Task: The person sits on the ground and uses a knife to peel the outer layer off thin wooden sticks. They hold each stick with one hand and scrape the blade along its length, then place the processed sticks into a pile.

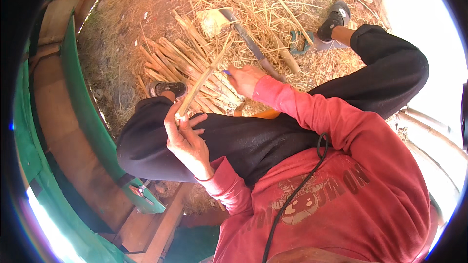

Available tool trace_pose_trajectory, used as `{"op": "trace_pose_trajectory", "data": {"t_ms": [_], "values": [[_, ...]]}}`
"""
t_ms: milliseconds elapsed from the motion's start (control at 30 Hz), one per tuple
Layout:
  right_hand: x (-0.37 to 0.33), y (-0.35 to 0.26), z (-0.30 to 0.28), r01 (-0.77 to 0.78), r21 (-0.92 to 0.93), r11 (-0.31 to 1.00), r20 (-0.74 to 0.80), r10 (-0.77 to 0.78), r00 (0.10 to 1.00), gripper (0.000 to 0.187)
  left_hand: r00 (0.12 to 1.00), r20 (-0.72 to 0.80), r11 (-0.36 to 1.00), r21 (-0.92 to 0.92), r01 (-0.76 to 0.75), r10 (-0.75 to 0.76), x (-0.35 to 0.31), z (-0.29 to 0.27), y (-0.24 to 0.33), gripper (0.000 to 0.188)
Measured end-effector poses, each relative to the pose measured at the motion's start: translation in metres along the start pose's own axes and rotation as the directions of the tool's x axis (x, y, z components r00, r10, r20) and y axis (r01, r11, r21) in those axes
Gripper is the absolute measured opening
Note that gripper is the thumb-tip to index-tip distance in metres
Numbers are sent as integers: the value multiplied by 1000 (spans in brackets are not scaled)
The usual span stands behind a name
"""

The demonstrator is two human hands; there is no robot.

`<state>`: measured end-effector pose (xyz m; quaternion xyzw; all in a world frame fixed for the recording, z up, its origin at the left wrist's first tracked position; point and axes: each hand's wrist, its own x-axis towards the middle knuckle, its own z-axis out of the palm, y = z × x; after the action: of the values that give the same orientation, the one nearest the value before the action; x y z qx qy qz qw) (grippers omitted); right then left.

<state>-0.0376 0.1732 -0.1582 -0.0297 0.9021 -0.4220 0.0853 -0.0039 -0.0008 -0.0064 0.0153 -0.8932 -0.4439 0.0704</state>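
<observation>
A split bamboo stick (199,87) slants up from the left hand (187,139), fingers closed round its lower end to steady it, while the right hand (245,79), pinching a small blue-tipped tool, reaches toward the stick pile (187,65) beside a machete (248,41).

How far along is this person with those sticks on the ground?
Done so far: a pile of cut sticks lies on the straw. In hand: the left hand holds one long stick upright, while the right hand reaches to the pile with something small and blue. A big knife lies unused on the straw. What remains cannot be judged.
</observation>
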Motion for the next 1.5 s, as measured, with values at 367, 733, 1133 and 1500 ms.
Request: {"op": "trace_pose_trajectory", "data": {"t_ms": [367, 733, 1133, 1500], "values": [[-8, -44, 2, 25, 121, 992, -55, -19, 998, 19, 984, -181, 999, 37, 5, 2, -2, 14, 3, 24], [0, -22, 21, -100, -1, 995, 33, 100, 994, 21, 966, -257, 996, 72, 49, -29, -1, 19, 7, 25], [11, -42, -31, -116, 193, 974, 8, 116, 993, 34, 955, -289, 997, 15, 76, -68, 4, 23, 6, 26], [21, -13, 0, -158, -82, 984, 74, 164, 984, 43, 970, -242, 997, 58, 44, -29, 5, 21, 12, 26]]}}
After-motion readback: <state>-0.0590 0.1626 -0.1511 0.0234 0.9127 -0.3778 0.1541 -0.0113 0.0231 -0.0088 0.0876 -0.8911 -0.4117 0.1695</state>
